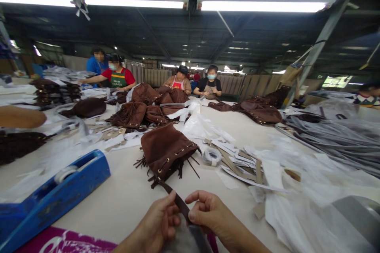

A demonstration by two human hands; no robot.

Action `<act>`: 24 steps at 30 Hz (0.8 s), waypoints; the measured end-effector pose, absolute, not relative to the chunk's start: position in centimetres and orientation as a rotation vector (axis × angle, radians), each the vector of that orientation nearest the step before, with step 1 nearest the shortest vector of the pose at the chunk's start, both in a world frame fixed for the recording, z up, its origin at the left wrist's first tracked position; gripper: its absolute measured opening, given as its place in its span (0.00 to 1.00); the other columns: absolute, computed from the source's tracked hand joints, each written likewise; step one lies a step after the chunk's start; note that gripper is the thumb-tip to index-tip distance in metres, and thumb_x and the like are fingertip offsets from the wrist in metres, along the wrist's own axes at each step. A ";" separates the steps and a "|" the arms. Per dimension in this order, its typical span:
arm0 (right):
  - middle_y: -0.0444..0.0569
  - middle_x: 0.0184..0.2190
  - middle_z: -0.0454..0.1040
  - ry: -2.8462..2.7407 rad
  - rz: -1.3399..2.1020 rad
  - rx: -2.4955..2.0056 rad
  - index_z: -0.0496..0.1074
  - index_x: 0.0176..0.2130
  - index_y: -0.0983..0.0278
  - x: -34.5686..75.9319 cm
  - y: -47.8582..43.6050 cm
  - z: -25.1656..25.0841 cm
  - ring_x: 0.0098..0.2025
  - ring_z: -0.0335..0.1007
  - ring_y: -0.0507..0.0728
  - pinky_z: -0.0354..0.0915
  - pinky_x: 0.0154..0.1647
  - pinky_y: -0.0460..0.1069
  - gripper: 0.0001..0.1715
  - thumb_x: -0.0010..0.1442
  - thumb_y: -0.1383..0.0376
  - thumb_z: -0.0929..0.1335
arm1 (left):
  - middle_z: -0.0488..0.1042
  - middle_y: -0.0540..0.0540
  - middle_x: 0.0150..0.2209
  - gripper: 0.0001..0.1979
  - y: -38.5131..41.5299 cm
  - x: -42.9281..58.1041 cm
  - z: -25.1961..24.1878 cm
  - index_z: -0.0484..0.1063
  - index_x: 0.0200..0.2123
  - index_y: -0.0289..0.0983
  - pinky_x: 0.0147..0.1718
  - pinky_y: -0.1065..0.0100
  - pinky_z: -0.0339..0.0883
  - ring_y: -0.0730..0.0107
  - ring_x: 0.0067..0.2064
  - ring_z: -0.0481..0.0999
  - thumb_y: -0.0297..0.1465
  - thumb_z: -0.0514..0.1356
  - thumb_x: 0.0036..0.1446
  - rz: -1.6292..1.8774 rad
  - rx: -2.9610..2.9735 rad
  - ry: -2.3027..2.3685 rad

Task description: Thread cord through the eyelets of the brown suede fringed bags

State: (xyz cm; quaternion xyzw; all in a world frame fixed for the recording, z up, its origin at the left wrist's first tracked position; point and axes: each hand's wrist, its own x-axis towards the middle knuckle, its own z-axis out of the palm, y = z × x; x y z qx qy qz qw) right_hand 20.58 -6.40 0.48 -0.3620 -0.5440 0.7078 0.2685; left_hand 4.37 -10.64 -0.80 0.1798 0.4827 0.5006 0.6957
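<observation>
1. Strap (181, 206), dark brown, runs from a fringed bag (166, 148) toward the near edge of the bench (121, 191); the bag lies farther in, its eyelet rim facing that edge.
2. Left hand (162, 217) pinches the strap, fingers curled below the thumb.
3. Right hand (212, 209) is half-curled, its thumb at the strap's other side; I cannot tell whether it grips.
4. The step in hand looks like handling the strap with 2 hands, beside its shiny grey stretch (198, 237).
5. The next move probably calls for keeping the strap flat and untwisted.
</observation>
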 end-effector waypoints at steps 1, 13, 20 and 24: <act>0.35 0.16 0.63 -1.487 1.907 -0.984 0.70 0.36 0.65 20.5 -6.6 0.2 0.17 0.50 0.45 0.44 0.19 0.43 0.24 0.41 0.57 0.77 | 0.66 0.51 0.23 0.08 -10.2 4.3 -0.7 0.68 0.33 0.32 0.09 0.83 0.44 0.83 0.16 0.61 0.32 0.60 0.58 1.166 0.300 1.036; 0.38 0.23 0.68 -1.351 1.947 -0.977 0.67 0.45 0.63 24.7 -7.7 -2.7 0.21 0.61 0.48 0.56 0.24 0.44 0.37 0.40 0.51 0.78 | 0.60 0.57 0.18 0.09 -8.6 6.1 0.1 0.63 0.27 0.34 0.10 0.84 0.46 0.85 0.15 0.58 0.18 0.56 0.56 1.402 0.274 1.009; 0.34 0.16 0.60 -1.298 1.919 -1.025 0.70 0.42 0.65 24.5 -7.6 -3.5 0.16 0.52 0.44 0.50 0.19 0.42 0.35 0.38 0.50 0.78 | 0.62 0.57 0.16 0.13 -8.8 6.1 -1.0 0.65 0.28 0.36 0.11 0.81 0.46 0.83 0.16 0.58 0.28 0.66 0.41 1.441 0.420 1.014; 0.33 0.15 0.57 -1.270 1.971 -0.991 0.72 0.41 0.65 24.3 -7.9 -3.2 0.16 0.50 0.44 0.47 0.19 0.42 0.31 0.42 0.51 0.78 | 0.62 0.58 0.14 0.17 -9.0 6.0 -1.2 0.65 0.27 0.37 0.11 0.81 0.46 0.83 0.15 0.57 0.35 0.68 0.36 1.428 0.479 1.023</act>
